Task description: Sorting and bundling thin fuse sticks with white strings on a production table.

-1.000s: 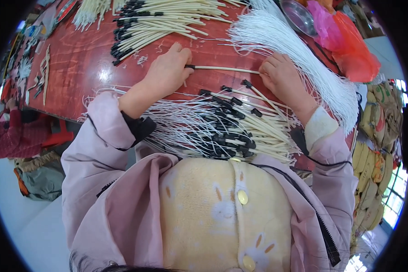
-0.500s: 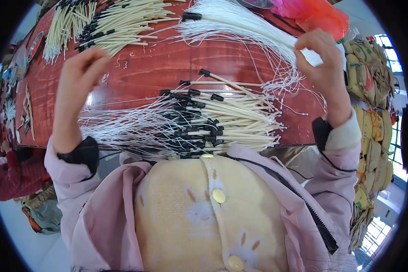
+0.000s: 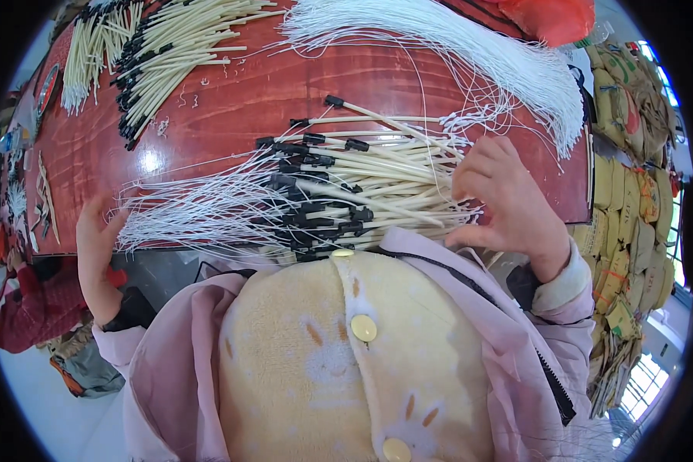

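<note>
In front of me lies a pile of thin cream sticks (image 3: 400, 165) with black end pieces (image 3: 314, 138) and long white strings (image 3: 200, 208) trailing left. One stick (image 3: 362, 202) on top is blurred by motion. At the pile's right end my right hand (image 3: 504, 202) is open, its fingers curved and thumb apart beside the stick tips. My left hand (image 3: 96, 235) is open at the left ends of the strings, thumb and fingers apart around them. Whether either hand touches the pile I cannot tell.
A thick bundle of white strings (image 3: 439, 38) lies across the red table (image 3: 239, 131). More stick bundles (image 3: 169, 58) lie at the far left, near a round dish (image 3: 48, 85). A red plastic bag (image 3: 554, 19) sits far right. Stacked sacks (image 3: 627, 223) stand beyond; another person's red sleeve (image 3: 31, 304) shows left.
Both hands have come down and nearer, to either end of the pile. The stick that stretched from my right hand over the far strings is gone from there; a blurred stick lies over the pile.
</note>
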{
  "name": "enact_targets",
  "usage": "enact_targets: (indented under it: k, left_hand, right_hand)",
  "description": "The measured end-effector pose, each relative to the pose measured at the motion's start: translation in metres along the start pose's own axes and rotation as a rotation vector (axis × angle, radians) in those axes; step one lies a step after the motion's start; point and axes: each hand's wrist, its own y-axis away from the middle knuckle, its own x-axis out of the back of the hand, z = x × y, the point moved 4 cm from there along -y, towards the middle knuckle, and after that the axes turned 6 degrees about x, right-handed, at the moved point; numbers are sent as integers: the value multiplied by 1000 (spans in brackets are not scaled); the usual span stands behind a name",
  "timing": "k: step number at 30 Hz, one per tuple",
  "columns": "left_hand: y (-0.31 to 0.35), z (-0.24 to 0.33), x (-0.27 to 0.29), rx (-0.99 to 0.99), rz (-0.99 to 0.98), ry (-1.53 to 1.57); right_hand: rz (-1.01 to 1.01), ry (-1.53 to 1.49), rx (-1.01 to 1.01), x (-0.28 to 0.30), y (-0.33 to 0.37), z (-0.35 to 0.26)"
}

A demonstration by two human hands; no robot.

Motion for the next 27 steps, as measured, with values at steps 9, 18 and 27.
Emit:
enact_targets:
  k: [9,18,27]
  left_hand:
    - [-14,316,-82,-1009,-201,266]
    - [-31,349,-140,-980,-481,9]
    - [-107,407,-206,-1115,-142,-36]
  right_hand:
    - [263,-76,-473,-23,-25,73]
    - [-154,417,-747,-33,-72,119]
    - [-99,628,-452,-62,-67,106]
